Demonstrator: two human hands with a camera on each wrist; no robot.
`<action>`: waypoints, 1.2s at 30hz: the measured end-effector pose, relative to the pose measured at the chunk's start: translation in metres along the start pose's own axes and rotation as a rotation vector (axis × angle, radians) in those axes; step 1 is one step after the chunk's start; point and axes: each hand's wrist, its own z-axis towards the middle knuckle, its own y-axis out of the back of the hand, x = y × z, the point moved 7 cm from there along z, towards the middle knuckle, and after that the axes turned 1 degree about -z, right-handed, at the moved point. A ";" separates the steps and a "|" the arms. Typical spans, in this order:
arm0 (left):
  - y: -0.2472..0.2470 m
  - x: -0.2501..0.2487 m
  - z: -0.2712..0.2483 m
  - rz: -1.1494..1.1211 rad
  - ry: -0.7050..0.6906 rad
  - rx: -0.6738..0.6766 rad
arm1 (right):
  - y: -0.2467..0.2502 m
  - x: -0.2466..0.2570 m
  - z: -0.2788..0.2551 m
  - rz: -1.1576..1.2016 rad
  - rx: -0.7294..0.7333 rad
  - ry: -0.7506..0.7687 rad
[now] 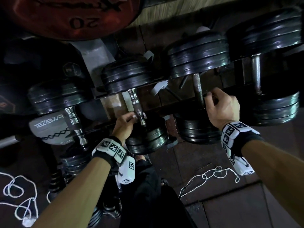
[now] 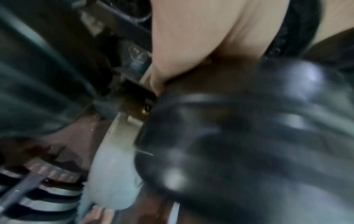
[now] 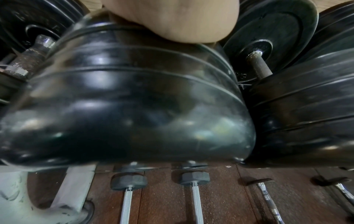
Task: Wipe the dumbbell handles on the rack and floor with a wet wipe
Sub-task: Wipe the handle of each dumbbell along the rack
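In the head view, 4 black plate dumbbells lie side by side on a dark rack [image 1: 164, 106], each handle running from the near side away toward the far plates. The second from the left has a chrome, knurled handle [image 1: 137, 106]. The left hand [image 1: 125, 125] has its fingers curled at the near end of that handle, pinching a scrap of white wet wipe [image 1: 135, 116] against it. The third dumbbell has a dull, rusty straight handle [image 1: 198, 89]. The right hand [image 1: 220, 107] is curled beside its near end, fingertips at the rack bar; whether it grips the handle or the bar cannot be told. A red plate marked 20 [image 1: 74, 15] leans at the top left. A white cord [image 1: 212, 175] loops over the brown tiled floor.

The left wrist view is blurred. It shows the palm [image 2: 201, 37] above the rounded, glossy black plates [image 2: 239, 144] of 1 dumbbell; the fingers are out of sight.

The right wrist view is filled by ribbed, shiny black plates [image 3: 124, 106] under the heel of the hand [image 3: 172, 19]; the fingers are hidden. A rusty handle [image 3: 258, 65] shows at the right. Below, 4 thin metal bars lie on the reddish floor, 2 of them with dark hexagonal ends [image 3: 129, 181].
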 end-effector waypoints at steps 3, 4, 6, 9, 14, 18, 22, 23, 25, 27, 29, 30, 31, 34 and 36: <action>0.000 0.009 -0.012 -0.006 0.037 -0.070 | 0.001 0.001 0.000 0.000 0.001 0.004; 0.002 0.009 -0.014 0.002 0.038 -0.061 | 0.001 0.001 0.000 0.003 0.005 0.006; 0.008 -0.001 -0.011 0.084 0.004 -0.028 | 0.001 0.001 0.001 0.011 0.014 0.003; 0.027 -0.028 0.014 0.007 -0.074 -0.147 | 0.001 0.000 0.001 0.012 0.020 -0.010; 0.029 -0.037 0.044 -0.038 0.015 -0.208 | -0.002 0.000 0.001 -0.001 0.067 -0.030; 0.010 -0.020 0.023 0.128 -0.001 -0.017 | -0.001 -0.001 0.001 0.007 0.056 -0.021; 0.005 0.011 -0.002 0.175 0.019 0.025 | -0.001 0.000 0.001 -0.002 0.068 -0.008; 0.006 0.012 -0.005 0.186 0.016 0.004 | -0.001 0.000 0.001 -0.004 0.068 -0.007; 0.009 0.005 -0.010 0.251 0.003 -0.031 | -0.002 -0.001 0.002 0.000 0.071 -0.010; 0.015 -0.007 -0.019 0.340 -0.022 -0.073 | -0.003 -0.001 0.002 0.002 0.077 -0.016; 0.018 -0.016 -0.033 0.377 -0.040 -0.098 | -0.003 0.000 0.002 0.000 0.085 -0.008; 0.018 -0.020 -0.041 0.389 -0.058 -0.109 | -0.004 0.000 0.002 -0.001 0.091 -0.002; 0.015 -0.026 -0.049 0.397 -0.083 -0.117 | -0.003 0.000 0.002 0.000 0.100 0.004; -0.008 -0.047 -0.066 0.334 -0.167 -0.139 | -0.002 0.003 0.002 0.013 0.132 0.045; -0.029 -0.063 -0.068 0.239 -0.188 -0.152 | -0.002 0.007 0.002 0.010 0.179 0.069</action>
